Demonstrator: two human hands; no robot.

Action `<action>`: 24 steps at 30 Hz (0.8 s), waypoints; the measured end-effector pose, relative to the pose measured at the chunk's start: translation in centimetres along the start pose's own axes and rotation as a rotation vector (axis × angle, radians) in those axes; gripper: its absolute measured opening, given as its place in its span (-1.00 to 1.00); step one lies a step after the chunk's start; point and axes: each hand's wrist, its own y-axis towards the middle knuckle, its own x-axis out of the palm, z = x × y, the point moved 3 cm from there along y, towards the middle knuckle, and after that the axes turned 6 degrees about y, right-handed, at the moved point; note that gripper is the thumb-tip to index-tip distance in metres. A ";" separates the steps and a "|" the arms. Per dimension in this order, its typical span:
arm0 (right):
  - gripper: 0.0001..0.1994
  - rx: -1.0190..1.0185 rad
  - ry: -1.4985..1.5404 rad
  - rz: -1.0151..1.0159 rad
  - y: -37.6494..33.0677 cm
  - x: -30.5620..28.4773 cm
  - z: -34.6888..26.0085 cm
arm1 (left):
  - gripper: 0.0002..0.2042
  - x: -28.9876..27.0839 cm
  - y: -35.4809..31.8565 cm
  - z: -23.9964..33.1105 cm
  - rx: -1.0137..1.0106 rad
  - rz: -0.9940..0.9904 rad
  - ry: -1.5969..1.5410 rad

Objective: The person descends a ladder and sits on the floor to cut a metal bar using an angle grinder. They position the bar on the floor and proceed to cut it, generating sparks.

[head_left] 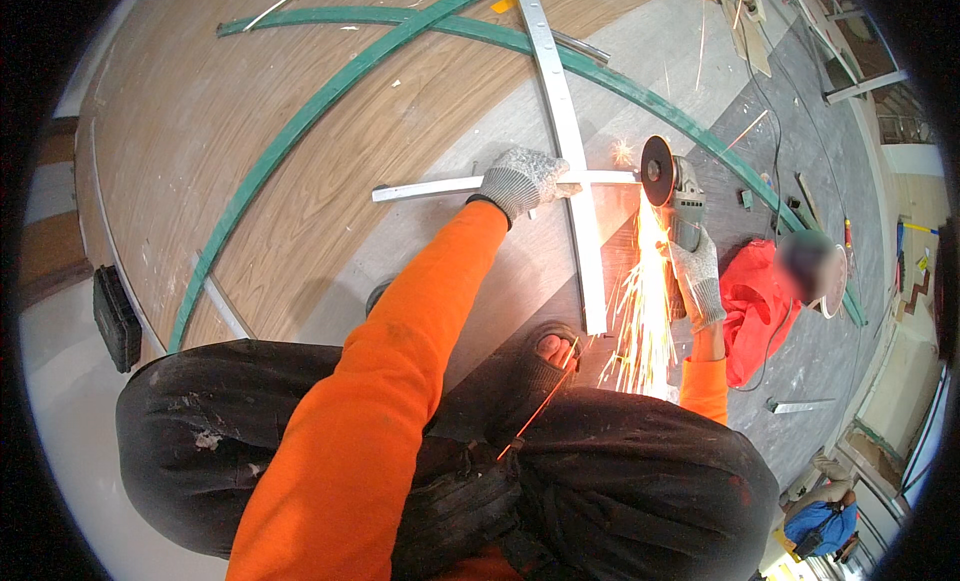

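Observation:
My left hand [525,178], in a grey knit glove, is closed round a thin metal bar [425,190] and holds it across a longer pale metal bar [557,91] on the floor. In my right hand [698,273], also gloved, is an angle grinder [688,201] with its disc [657,171] upright. The disc meets the right end of the thin bar. A bright stream of sparks [640,321] pours from there toward my knee, close to my sandalled foot [556,349]. The grinder's lower body is partly hidden by my hand.
Long green strips [300,128] cross on the wood-patterned floor [200,131]. Red cloth [748,301] lies right of the grinder, beside a blurred round shape. A black case [117,318] stands at left. A person in blue [825,526] is at lower right. A cable [778,131] runs along the right.

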 end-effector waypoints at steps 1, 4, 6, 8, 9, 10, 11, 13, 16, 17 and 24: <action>-0.50 -0.007 0.033 0.000 0.0 0.2 0.0 | -0.38 0.0 -0.2 -0.1 0.012 0.020 -0.021; -0.53 -0.019 0.025 0.012 -0.1 0.4 -0.1 | -0.37 -0.1 -0.4 0.1 0.020 0.025 -0.008; -0.55 -0.040 -0.023 0.029 -0.1 0.3 -0.2 | -0.37 -0.4 -0.3 0.4 0.003 -0.004 0.038; -0.57 -0.075 -0.072 0.048 -0.1 0.4 -0.4 | -0.36 -0.4 0.0 0.6 -0.033 -0.050 0.097; -0.57 -0.034 -0.109 0.037 -0.1 0.5 -0.6 | -0.36 -0.4 0.1 0.6 -0.034 -0.064 0.098; -0.57 0.008 -0.146 0.026 -0.1 0.4 -1.0 | -0.35 -0.4 0.2 0.5 -0.035 -0.078 0.099; -0.57 0.049 -0.185 0.017 -0.2 0.4 -1.3 | -0.35 -0.3 0.4 0.4 -0.034 -0.091 0.100; -0.53 0.049 -0.113 0.032 -0.3 0.4 -0.9 | -0.35 0.0 0.4 0.3 -0.023 -0.064 0.099; -0.51 0.005 -0.061 0.052 -1.1 1.4 -2.0 | -0.35 0.0 0.3 0.3 -0.039 -0.058 0.091; -0.51 -0.003 -0.078 0.047 -0.8 1.3 -1.5 | -0.35 0.1 0.3 0.3 -0.047 -0.061 0.087; -0.51 0.001 0.021 -0.017 0.3 0.4 0.3 | -0.36 0.5 0.4 0.0 -0.010 0.014 0.066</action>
